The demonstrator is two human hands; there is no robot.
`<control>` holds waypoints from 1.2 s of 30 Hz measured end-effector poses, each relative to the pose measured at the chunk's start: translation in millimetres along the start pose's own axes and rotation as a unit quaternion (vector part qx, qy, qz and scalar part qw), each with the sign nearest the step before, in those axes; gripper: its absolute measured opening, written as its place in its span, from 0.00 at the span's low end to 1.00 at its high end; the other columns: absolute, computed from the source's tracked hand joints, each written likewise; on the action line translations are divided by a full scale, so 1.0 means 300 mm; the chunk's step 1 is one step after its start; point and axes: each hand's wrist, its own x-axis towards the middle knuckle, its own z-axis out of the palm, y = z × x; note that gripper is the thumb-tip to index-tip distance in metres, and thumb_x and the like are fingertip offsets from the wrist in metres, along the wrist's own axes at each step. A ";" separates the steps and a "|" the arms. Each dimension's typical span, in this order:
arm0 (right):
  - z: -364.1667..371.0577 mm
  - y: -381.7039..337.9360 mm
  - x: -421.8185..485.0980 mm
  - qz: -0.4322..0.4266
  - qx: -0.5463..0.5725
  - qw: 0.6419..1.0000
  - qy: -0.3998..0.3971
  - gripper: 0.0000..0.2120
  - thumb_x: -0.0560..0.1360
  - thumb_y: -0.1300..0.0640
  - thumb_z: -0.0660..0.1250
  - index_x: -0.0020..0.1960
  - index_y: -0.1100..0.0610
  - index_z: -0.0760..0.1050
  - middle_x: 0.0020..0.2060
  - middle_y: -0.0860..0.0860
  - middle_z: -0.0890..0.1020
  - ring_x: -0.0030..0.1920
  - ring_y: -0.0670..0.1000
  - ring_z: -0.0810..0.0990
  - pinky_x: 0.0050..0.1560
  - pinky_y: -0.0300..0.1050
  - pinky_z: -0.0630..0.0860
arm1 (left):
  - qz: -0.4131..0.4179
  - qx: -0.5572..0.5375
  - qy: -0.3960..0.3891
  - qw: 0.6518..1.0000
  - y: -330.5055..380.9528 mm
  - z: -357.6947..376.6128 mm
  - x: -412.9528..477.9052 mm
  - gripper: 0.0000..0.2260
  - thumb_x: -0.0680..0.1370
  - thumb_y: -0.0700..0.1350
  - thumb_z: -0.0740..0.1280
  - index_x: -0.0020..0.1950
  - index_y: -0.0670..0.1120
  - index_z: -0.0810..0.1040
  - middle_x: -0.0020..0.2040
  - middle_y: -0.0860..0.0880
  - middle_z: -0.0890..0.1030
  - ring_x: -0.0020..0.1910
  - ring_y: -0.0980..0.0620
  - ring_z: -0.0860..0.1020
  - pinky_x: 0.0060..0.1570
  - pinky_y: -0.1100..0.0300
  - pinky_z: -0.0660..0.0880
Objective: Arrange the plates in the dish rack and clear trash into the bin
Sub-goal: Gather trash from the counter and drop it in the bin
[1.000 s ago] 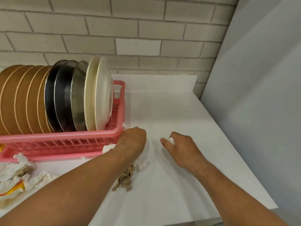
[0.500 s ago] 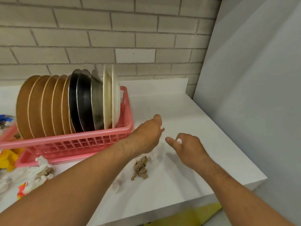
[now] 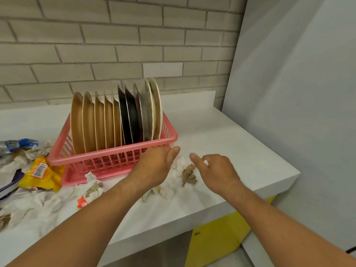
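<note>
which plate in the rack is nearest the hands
The cream plate at the rack's right end, last in the row; the dark metal plates and the brown plates stand further left.

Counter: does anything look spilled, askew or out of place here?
Yes: crumpled tissues, a yellow wrapper and a brown paper wad litter the counter left of and in front of the pink dish rack, none binned yet. The plates stand upright in the rack. The right hand holds a white scrap.
</note>
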 end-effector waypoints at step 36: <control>1.188 0.540 -0.908 0.068 -0.059 0.932 -0.351 0.17 0.73 0.47 0.62 0.30 0.50 0.62 0.35 0.51 0.75 0.39 0.55 0.76 0.36 0.43 0.69 | -0.134 0.104 -0.273 0.947 -0.844 0.805 -1.175 0.19 0.80 0.57 0.57 0.30 0.54 0.61 0.38 0.47 0.77 0.42 0.45 0.76 0.38 0.54 0.70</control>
